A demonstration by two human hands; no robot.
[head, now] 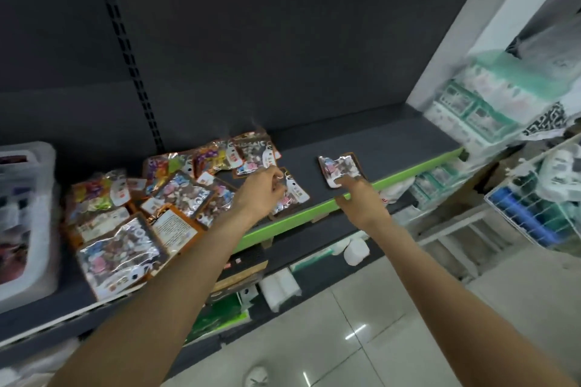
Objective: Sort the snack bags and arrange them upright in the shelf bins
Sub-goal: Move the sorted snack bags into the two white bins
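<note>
Several shiny snack bags [176,192] lie flat in a loose heap on the dark shelf [393,148], left of centre. My left hand [262,190] reaches over the heap's right end, and its curled fingers pinch the top of a brown-edged bag [294,195] near the shelf's green front edge. One snack bag [341,168] lies apart to the right on the bare shelf. My right hand [358,196] touches its near edge with stretched fingertips.
A translucent white bin [25,223] stands at the shelf's far left. Green-and-white packs [484,104] fill the neighbouring shelves on the right, with a wire basket [534,207] below them. Lower shelves with white rolls and a tiled floor lie beneath.
</note>
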